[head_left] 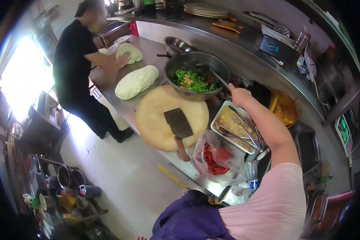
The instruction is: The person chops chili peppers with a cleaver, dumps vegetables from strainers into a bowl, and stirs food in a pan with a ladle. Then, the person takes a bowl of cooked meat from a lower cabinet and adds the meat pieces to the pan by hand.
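Note:
My right hand (240, 96) is closed around the long metal handle of a utensil (219, 77); its head is buried in chopped greens (194, 81), so its kind is hidden. A large steel bowl (173, 64) holds the greens, along with pale bits and dark red-brown bits. Only some fingertips of my left hand (141, 238) show at the bottom edge, and their grip cannot be made out. In front of the bowl, a cleaver (179, 123) with a wooden handle lies on a round chopping board (152, 116). Beside my right forearm, a white tray (224, 110) contains yellowish food and metal tongs.
A plastic bag of red chillies (216, 158) and a clear bottle (252, 172) sit near my body. Dough (137, 83) lies beyond the board. Another person (74, 60) presses a second dough piece (134, 52). A steel shelf (244, 40) runs above the counter's back.

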`<state>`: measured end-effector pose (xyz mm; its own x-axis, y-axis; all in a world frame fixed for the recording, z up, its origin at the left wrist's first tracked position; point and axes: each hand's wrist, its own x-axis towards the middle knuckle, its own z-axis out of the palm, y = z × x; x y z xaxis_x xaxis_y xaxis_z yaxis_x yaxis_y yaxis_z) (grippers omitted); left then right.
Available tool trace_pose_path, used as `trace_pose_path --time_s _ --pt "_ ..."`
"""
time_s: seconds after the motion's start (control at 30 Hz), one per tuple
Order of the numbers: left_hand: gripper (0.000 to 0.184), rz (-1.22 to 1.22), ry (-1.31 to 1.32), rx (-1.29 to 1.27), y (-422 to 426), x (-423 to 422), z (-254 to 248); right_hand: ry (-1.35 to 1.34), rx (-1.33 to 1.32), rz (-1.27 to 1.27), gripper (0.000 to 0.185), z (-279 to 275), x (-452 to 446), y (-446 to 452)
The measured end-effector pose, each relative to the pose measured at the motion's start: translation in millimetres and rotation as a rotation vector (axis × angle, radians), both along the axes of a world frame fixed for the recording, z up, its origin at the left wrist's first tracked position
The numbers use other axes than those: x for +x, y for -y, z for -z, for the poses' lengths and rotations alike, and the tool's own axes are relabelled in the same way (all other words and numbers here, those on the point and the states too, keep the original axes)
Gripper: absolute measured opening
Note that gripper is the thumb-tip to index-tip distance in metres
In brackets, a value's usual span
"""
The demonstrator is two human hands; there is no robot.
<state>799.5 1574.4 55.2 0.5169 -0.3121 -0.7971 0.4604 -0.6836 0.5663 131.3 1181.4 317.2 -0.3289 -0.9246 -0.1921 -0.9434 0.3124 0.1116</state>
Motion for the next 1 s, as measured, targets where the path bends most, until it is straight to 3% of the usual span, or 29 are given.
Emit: trace_pose_path --time_s 0.07,0.17,0.2,0.27,0.4,0.6,0.7,0.8,0.93,1.0 --pt "0.034 -0.017 -0.005 0.008 -5 0 2 0.040 -0.067 0.130 0.064 13 -2 16" --pt "0.034 -0.029 -0.003 0.016 -10 0 4 0.031 -0.028 0.001 0.071 44 -17 39" --pt "0.034 -0.028 -0.006 0.015 -10 0 4 0.153 -0.014 0.001 0.071 45 -17 37" --pt "0.034 -0.024 -0.007 0.014 -10 -1 7 0.387 0.006 -0.001 0.069 16 4 25" --pt "0.034 -0.013 -0.015 0.015 -12 -2 10 0.572 -0.004 -0.029 0.070 -14 27 -7" --pt "0.034 -0.005 -0.020 0.001 -16 0 16 -0.022 0.099 -0.116 0.071 -19 16 7" --pt "0.034 -0.009 -0.026 -0.001 -22 0 19 -0.047 -0.074 -0.009 0.071 9 1 22" --pt "0.034 -0.014 -0.025 -0.003 -20 0 20 -0.059 0.010 0.001 0.070 64 -24 53" --pt "0.034 -0.011 -0.021 0.008 -17 -3 21 0.541 -0.022 0.016 0.068 16 13 17" --pt "0.034 -0.002 -0.020 0.014 -16 -4 21 0.487 -0.085 -0.021 0.068 2 21 -5"
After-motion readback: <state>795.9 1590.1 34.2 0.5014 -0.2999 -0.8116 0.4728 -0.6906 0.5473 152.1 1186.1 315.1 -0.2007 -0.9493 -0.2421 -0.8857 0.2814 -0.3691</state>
